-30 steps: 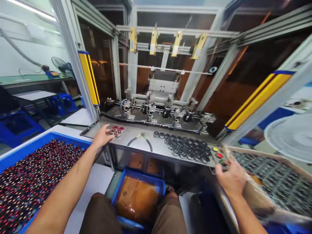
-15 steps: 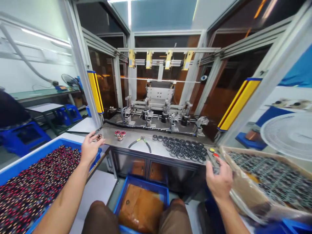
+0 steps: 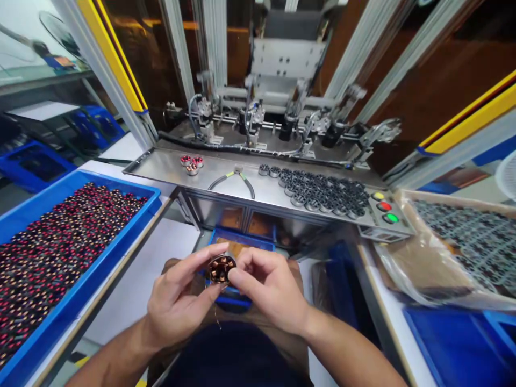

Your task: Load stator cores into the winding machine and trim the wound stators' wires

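Note:
Above my lap, my left hand [image 3: 181, 293] grips a round copper-wound motor stator [image 3: 221, 270] between thumb and fingers. A loose thin wire hangs below it. My right hand [image 3: 272, 285] pinches at the stator's right edge with thumb and bent forefinger; whether it has hold of a wire there is hidden. On the metal bench [image 3: 161, 171] lie cutting pliers [image 3: 234, 180] with black and yellow-green handles, spread apart. Left of them sits a small group of red and copper stators [image 3: 192, 164]. To their right stand many dark bare cores [image 3: 322, 188] in rows.
A blue tray [image 3: 155, 199] full of wound stators stands at the left. At the right are a button box [image 3: 403, 228] and a plastic-lined carton [image 3: 427, 263] of grey parts. Behind the bench is a winding machine [image 3: 258, 118], framed by yellow light-curtain bars [image 3: 116, 54].
Both hands have come together over my lap. The left brought the stator in from the left; the right left the button box and now touches the stator. The view has tilted down.

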### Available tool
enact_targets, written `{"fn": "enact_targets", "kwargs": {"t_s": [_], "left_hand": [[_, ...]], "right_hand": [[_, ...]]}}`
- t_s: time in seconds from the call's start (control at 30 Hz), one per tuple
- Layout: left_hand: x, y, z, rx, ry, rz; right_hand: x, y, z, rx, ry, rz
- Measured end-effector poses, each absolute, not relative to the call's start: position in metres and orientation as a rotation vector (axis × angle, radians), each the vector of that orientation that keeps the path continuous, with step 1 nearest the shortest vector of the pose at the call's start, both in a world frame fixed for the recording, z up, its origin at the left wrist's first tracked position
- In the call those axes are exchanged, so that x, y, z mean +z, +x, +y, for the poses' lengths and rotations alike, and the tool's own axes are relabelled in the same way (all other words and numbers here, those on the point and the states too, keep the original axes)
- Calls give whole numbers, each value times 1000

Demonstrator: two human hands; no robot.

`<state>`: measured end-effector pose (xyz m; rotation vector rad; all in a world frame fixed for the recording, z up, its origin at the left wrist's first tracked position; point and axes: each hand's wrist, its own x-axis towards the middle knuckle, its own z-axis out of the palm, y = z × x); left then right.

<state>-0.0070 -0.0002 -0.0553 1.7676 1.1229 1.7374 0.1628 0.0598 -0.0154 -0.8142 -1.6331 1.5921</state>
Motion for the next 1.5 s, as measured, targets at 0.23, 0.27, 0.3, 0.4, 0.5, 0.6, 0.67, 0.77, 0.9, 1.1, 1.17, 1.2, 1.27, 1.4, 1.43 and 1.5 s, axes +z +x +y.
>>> {"fn": "enact_targets", "kwargs": {"t_s": [0.23, 0.27, 0.3, 0.4, 0.5, 0.6, 0.67, 0.77, 0.9, 1.1, 1.17, 1.2, 1.27, 1.4, 1.43, 1.5], "left_hand": [[-51, 8, 8, 1772, 1522, 1002], [-50, 8, 9, 1755, 1483, 982], [-49, 8, 10, 1736, 1457, 961], [-50, 6, 10, 1710, 1455, 912], [-52, 7, 12, 1746, 1523, 904], [-54, 12, 14, 1786, 1575, 939], [-53, 14, 15, 1785, 1580, 973], [-51, 14, 16, 1760, 1579, 1009], [-49, 10, 18, 1703, 1554, 1030], [-48, 5, 17, 1533, 1418, 980], [-50, 3, 15, 1453, 1447, 924], [-51, 3, 14, 1407, 1461, 900], [-53, 6, 13, 1339, 1472, 866], [-55, 13, 14, 1406, 1338, 830], [-55, 14, 14, 1420, 1283, 823], [-53, 14, 16, 1417, 1189, 800]], "right_hand": [[-27, 178, 64, 1855, -668, -1423], [-30, 185, 68, 1900, -583, -1422], [-34, 193, 72, 1949, -494, -1426], [-53, 207, 74, 2070, -410, -1410], [-70, 198, 59, 2163, -543, -1234], [-75, 176, 39, 2236, -576, -990], [-73, 167, 32, 2259, -600, -878], [-69, 165, 29, 2258, -643, -875], [-72, 174, 29, 2246, -664, -986], [-68, 194, 45, 2271, -579, -1068], [-60, 200, 52, 2161, -571, -1076], [-55, 201, 54, 2112, -584, -1093], [-45, 199, 55, 2065, -641, -1134], [-40, 190, 50, 2062, -738, -1158], [-42, 189, 49, 2067, -734, -1167], [-48, 189, 46, 2070, -721, -1220]]}}
